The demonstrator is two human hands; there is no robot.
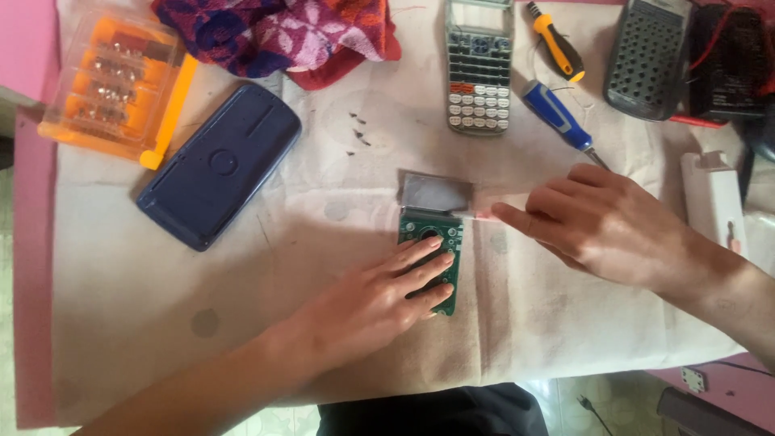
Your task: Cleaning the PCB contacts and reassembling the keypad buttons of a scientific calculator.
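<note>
- The green circuit board [432, 258] lies on the white cloth [121, 282] with its long axis running from the person toward the grey calculator [479, 69] at the far edge; the small grey screen [436, 192] sits at the board's far end, touching it.
- The left hand [375, 303] lies flat on the board's near half, fingers spread and pressed down, coming in from the board's left and near side.
- The right hand [601, 222] comes from the board's right, fingers drawn together, forefinger tip just at the screen's right edge (whether it pinches the pale strip there I cannot tell).
- So the right hand is the nearer one to the screen; the left covers the board itself.
- Left of the board lies the dark blue back cover [218, 165]; to its far right, beside the calculator, a blue screwdriver [559, 115].
</note>
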